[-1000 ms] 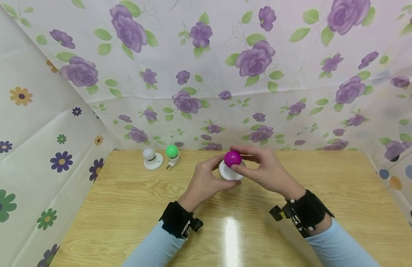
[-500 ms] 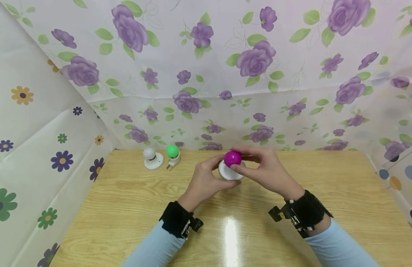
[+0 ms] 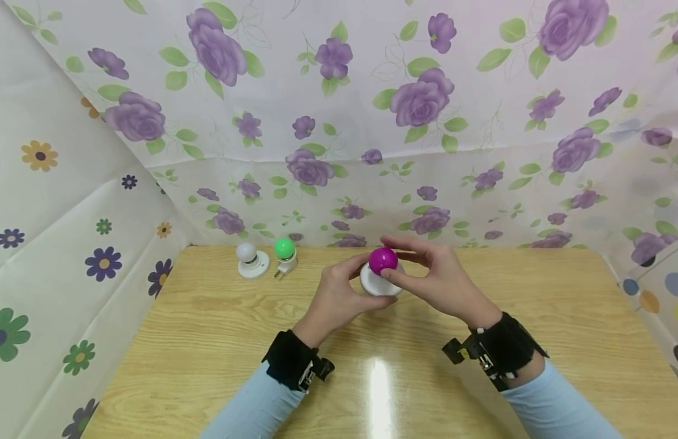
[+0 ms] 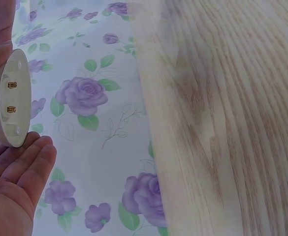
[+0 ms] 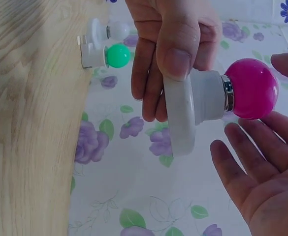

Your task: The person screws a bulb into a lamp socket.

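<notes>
My left hand [image 3: 339, 294] grips a white round lamp holder [image 3: 373, 285] by its rim, between thumb and fingers. Screwed onto its front is a magenta light bulb [image 3: 383, 261] with a silver collar, plain in the right wrist view. About the bulb lies my right hand [image 3: 439, 281], its fingers [image 5: 252, 147] loosely spread; some reach the glass, while the thumb sits just off it in the right wrist view. Seen from the left wrist, the holder's open underside [image 4: 15, 98] shows two small brass contacts. The bulb is hidden there.
At the table's back left stands a white bulb [image 3: 246, 253] on a round white base [image 3: 253, 269]. Beside it is a green bulb [image 3: 285, 249] in a white plug-in socket [image 3: 286, 266]. A flowered cloth [image 3: 339, 122] backs the wooden table [image 3: 218, 329].
The right index finger has lifted slightly off the magenta bulb, and the right hand's fingers have loosened. My left hand and the lamp holder stay in place.
</notes>
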The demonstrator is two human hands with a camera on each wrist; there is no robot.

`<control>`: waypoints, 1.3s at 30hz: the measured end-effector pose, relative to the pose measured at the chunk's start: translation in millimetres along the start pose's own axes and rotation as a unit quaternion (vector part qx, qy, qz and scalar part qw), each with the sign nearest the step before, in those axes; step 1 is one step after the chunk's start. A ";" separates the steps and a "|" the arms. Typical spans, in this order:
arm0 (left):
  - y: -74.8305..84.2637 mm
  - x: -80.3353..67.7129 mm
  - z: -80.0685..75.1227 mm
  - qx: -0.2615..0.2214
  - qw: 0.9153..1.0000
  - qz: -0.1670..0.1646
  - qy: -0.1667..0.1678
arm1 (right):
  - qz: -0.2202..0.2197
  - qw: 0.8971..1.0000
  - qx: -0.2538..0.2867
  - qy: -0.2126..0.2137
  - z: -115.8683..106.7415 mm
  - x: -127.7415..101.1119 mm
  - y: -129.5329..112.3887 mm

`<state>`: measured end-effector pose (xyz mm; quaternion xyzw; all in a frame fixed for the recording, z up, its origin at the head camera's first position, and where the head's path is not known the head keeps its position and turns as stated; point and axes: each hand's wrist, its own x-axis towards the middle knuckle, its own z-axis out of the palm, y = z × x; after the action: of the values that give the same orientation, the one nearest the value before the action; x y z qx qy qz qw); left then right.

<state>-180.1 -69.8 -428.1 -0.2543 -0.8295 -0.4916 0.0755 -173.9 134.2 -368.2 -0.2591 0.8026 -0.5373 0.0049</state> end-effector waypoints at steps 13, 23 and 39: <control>0.6 -0.7 2.0 -0.026 1.000 -0.012 0.007 | -0.011 1.000 0.002 -0.022 0.8 -0.7 -5.3; -0.8 -0.4 0.3 -0.015 1.000 0.001 0.001 | -0.007 1.000 0.007 0.010 2.1 0.8 7.6; 13.5 -0.5 0.7 -0.018 1.000 -0.011 0.005 | -0.037 0.999 0.018 -0.015 -1.8 0.4 2.0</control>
<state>-172.9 -64.1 -418.2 -0.2444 -0.8226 -0.5088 0.0694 -175.6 136.2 -369.1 -0.2965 0.7825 -0.5475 0.0015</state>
